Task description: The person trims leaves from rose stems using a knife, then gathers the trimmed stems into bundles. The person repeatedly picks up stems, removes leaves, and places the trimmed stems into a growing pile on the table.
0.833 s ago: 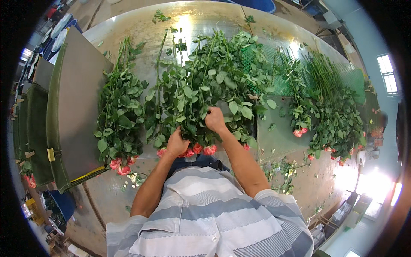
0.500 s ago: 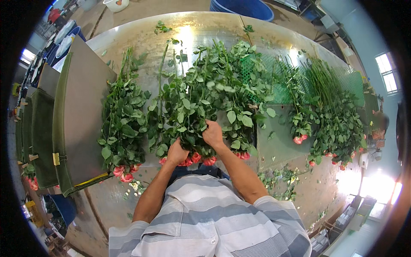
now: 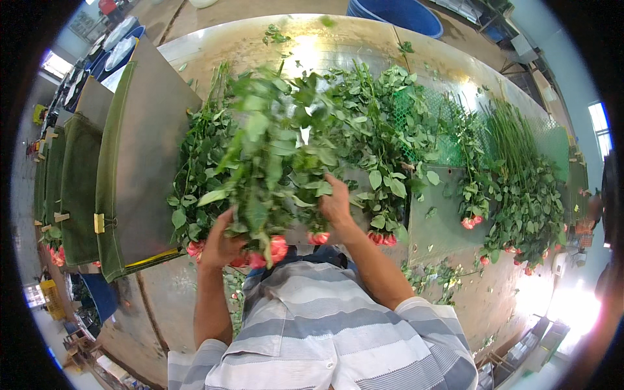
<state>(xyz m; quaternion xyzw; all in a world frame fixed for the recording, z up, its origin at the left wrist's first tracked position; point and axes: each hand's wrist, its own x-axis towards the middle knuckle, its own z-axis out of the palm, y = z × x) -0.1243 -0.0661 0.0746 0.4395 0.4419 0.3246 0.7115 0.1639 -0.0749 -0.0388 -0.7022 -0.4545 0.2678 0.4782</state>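
Rose bunch (image 3: pixel 263 175) lifted off table (image 3: pixel 195 58); left hand (image 3: pixel 221 244) fingers clasp stems, right hand (image 3: pixel 337 205) fingers spread on leaves.

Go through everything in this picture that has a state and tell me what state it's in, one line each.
Left hand: closed around a bunch of roses, near the blooms.
Right hand: resting on the stems, grip unclear.
Held rose bunch: lifted, blurred, pink heads toward the person.
Rose bunch at left: lying flat.
Rose pile at right: lying flat.
Blue tub: upright, contents not visible.
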